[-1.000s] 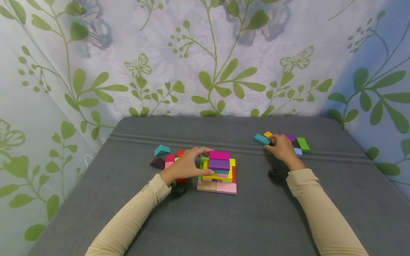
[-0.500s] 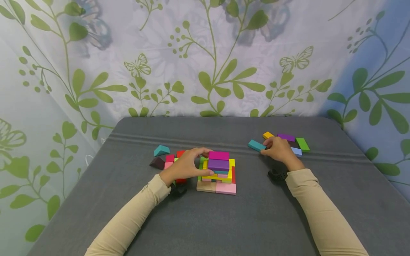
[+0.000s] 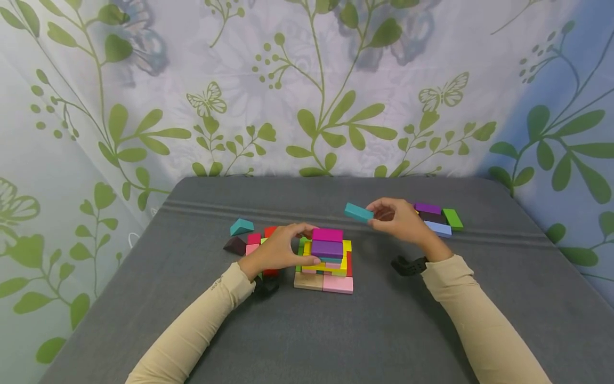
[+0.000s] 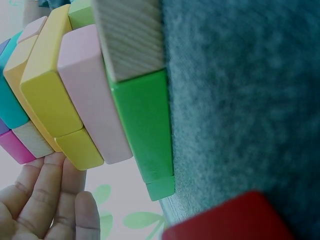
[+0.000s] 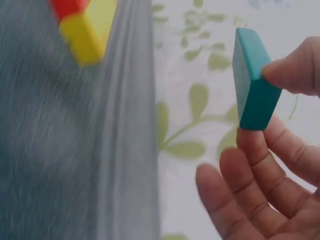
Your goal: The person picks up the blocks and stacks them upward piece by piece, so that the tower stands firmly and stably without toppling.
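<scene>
Pinching a teal block (image 3: 357,212), the right hand (image 3: 400,223) part-hides loose blocks (image 3: 433,217); the left grip (image 3: 278,248) apparently holds a stack (image 3: 328,249).

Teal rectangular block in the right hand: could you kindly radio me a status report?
Right hand pinches teal rectangular block, held aloft. Left hand braces stepped, multicoloured block tower. Nothing visible between block and tower.

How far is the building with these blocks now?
Already done: a layered block stack stands on the table, its upper part held by the left hand. In hand: a teal block, pinched by the right hand in the air, apart from the stack. Remaining, probably: placing it, and perhaps the loose purple block and green block on the right.
</scene>
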Available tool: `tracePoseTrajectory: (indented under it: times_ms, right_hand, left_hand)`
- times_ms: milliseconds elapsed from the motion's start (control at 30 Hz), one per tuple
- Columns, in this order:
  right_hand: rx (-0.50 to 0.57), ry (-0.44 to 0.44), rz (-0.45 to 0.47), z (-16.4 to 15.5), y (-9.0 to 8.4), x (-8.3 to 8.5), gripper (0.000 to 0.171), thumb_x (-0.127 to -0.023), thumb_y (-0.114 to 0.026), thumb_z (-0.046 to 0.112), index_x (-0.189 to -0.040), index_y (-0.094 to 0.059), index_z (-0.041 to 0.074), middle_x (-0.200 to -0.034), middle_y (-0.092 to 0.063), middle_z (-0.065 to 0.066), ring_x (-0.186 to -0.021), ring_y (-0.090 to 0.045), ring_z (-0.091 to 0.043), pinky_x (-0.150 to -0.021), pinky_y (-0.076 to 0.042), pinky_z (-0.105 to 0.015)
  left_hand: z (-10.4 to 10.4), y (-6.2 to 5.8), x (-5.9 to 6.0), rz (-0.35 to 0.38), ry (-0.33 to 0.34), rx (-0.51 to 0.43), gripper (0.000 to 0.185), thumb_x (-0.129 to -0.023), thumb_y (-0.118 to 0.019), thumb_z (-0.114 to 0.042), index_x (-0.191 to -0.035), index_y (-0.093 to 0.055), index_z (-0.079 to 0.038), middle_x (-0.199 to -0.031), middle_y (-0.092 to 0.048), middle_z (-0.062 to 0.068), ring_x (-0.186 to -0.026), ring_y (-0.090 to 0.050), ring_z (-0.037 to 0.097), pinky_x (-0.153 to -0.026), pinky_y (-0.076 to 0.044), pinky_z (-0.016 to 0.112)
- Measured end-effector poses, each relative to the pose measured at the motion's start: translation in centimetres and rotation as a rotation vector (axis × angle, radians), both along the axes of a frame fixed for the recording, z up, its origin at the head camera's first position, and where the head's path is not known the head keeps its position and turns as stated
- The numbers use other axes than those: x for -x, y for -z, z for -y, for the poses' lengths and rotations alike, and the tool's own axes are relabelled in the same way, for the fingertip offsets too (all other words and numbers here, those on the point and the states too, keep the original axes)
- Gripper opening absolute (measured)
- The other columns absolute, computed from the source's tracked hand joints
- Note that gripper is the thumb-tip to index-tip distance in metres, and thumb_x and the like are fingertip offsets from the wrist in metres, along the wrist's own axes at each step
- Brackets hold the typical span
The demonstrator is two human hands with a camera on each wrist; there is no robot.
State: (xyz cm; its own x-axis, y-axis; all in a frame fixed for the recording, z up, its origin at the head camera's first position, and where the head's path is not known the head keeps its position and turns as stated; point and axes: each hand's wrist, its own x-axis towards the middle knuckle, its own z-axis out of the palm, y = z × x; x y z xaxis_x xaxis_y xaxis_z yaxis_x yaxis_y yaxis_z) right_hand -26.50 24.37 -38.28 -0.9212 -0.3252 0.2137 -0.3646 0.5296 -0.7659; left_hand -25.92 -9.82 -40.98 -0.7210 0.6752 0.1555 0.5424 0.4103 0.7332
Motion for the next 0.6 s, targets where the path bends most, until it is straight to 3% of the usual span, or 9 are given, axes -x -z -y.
tracePoseTrajectory:
  times_ms: [300,600]
  right_hand:
    - [0.022,-0.143,-0.095,3.7,-1.0,-1.8,0.025,-0.096,-0.078,0.003,-0.119,-0.073,-0.006,-0.107,-0.074,-0.011,-0.096,-0.066,-0.026,-0.093,-0.058,-0.05]
    - [-0.011,-0.194,-0.12,5.3,-0.6,-2.5,0.026,-0.095,-0.08,0.005,-0.119,-0.074,-0.004,-0.113,-0.075,-0.013,-0.098,-0.068,-0.03,-0.092,-0.058,-0.061]
  left_hand:
    - [0.0,0.1,-0.1,0.012,-0.011,-0.005,0.065,-0.09,-0.085,-0.034,-0.143,-0.063,-0.004,-0.132,-0.071,0.007,-0.124,-0.062,0.027,-0.111,-0.05,0.053]
    - [0.0,0.0,0.0,0.026,-0.01,0.006,0.071,-0.091,-0.084,-0.037,-0.147,-0.06,0.0,-0.136,-0.07,0.01,-0.126,-0.063,0.029,-0.113,-0.048,0.054]
